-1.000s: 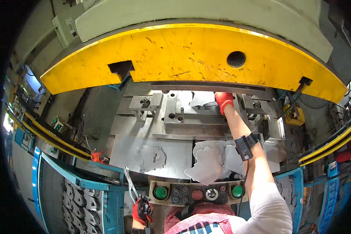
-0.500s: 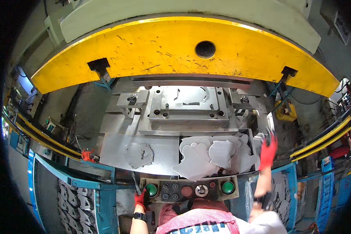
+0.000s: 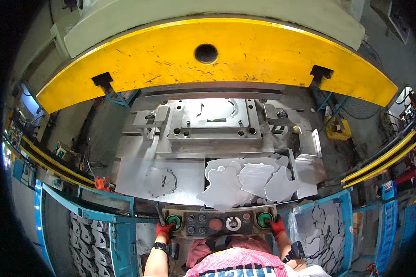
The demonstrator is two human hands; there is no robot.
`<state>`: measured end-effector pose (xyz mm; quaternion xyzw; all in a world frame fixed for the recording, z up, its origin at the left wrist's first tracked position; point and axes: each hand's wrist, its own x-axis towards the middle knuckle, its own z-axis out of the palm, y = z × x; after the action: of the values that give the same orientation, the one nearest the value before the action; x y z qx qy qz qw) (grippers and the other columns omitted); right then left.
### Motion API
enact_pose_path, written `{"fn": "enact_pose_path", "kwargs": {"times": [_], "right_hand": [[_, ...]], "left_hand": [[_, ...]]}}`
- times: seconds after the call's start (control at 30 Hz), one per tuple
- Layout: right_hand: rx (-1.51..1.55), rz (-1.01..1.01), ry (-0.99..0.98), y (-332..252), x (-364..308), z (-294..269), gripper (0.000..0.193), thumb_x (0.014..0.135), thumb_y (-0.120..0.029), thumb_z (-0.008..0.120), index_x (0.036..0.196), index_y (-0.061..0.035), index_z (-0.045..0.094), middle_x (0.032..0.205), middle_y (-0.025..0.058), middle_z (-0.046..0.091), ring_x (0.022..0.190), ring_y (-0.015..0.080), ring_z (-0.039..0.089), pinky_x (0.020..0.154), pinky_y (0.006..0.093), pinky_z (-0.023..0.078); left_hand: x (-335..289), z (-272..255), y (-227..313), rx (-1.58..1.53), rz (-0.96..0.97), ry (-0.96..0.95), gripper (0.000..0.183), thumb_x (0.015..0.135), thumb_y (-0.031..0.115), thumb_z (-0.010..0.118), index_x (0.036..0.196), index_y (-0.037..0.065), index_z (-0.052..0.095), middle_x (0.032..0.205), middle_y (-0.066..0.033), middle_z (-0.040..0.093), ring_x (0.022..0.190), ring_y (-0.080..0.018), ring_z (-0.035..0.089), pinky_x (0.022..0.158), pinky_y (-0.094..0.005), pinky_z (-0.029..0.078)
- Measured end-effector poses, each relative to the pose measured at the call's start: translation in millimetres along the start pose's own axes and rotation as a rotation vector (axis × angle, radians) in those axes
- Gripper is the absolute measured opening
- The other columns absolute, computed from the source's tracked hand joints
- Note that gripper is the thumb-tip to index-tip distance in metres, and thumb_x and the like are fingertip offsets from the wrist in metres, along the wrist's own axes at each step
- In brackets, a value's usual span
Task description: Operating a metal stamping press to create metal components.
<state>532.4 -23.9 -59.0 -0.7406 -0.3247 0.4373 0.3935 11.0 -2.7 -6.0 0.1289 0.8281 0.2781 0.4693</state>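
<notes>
Control panel [image 3: 223, 216] sits at the near edge of the press bed, right in front of the operator: worn beige case, dark face, small knobs and a red button between two round green ones. Left hand [image 3: 164, 230], red glove, has its fingers at the left green button [image 3: 174, 223]. Grey metal bar [image 3: 158, 211] rises beside that glove; can't tell from here if it's gripped. Right hand [image 3: 277, 228], red glove too, is unclenched, fingers on the right green button [image 3: 264, 218]. Can't see whether either is pressed.

Beyond: smooth flat blanks [image 3: 222, 187], wavy-edged, overlapping in a heap, lower ones mostly covered. Slotted plate [image 3: 160, 182] lies to their left on sheet metal [image 3: 130, 177]; grey on grey, outline hard to read. Die [image 3: 212, 111] is shiny steel with dark curved and straight slots. Scuffed yellow ram [image 3: 148, 60] overhead, underside hidden.
</notes>
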Motion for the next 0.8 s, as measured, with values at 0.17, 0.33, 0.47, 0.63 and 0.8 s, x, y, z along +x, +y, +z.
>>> {"fn": "enact_pose_path", "kwargs": {"times": [0.17,0.33,0.47,0.63,0.8], "right_hand": [[-0.010,0.067,0.119,-32,-9,9,0.065,0.057,-0.011,0.074,0.113,0.0003,0.043,0.105,0.0115,0.055,0.096,0.0212,0.052,0.083,0.0311,0.042],[-0.112,0.054,0.100,-2,3,0,0.063,0.057,-0.011,0.074,0.111,0.0010,0.044,0.104,0.0123,0.055,0.096,0.0221,0.053,0.084,0.0312,0.042],[-0.083,0.024,0.098,-10,1,6,0.061,0.057,-0.010,0.073,0.110,0.0012,0.045,0.103,0.0127,0.055,0.094,0.0223,0.053,0.083,0.0316,0.042],[-0.003,0.055,0.115,-36,-16,6,0.061,0.058,-0.011,0.073,0.110,0.0015,0.044,0.103,0.0128,0.055,0.093,0.0214,0.053,0.082,0.0316,0.043],[-0.070,0.013,0.146,41,15,-3,0.064,0.058,-0.015,0.074,0.111,0.0028,0.042,0.104,0.0127,0.054,0.094,0.0215,0.052,0.081,0.0329,0.043]], "left_hand": [[13,-5,-13,0.096,0.097,0.061,0.084,0.049,0.023,0.080,0.119,0.005,0.038,0.114,-0.0139,0.049,0.098,-0.0293,0.051,0.073,-0.0438,0.047],[-53,10,50,0.103,0.125,0.032,0.075,0.052,0.020,0.080,0.114,0.003,0.043,0.110,-0.0123,0.053,0.092,-0.0238,0.053,0.073,-0.0363,0.046],[-34,-3,28,-0.007,0.061,0.064,0.082,0.049,0.019,0.081,0.118,0.007,0.039,0.111,-0.0121,0.051,0.093,-0.0271,0.052,0.066,-0.0410,0.047],[-16,1,8,0.080,0.004,0.132,0.084,0.050,0.017,0.081,0.121,0.012,0.037,0.111,-0.0114,0.051,0.095,-0.0284,0.049,0.059,-0.0469,0.047],[-42,14,32,0.018,0.068,0.057,0.075,0.051,0.016,0.079,0.115,0.006,0.041,0.106,-0.0110,0.054,0.087,-0.0254,0.053,0.066,-0.0411,0.045]]}}
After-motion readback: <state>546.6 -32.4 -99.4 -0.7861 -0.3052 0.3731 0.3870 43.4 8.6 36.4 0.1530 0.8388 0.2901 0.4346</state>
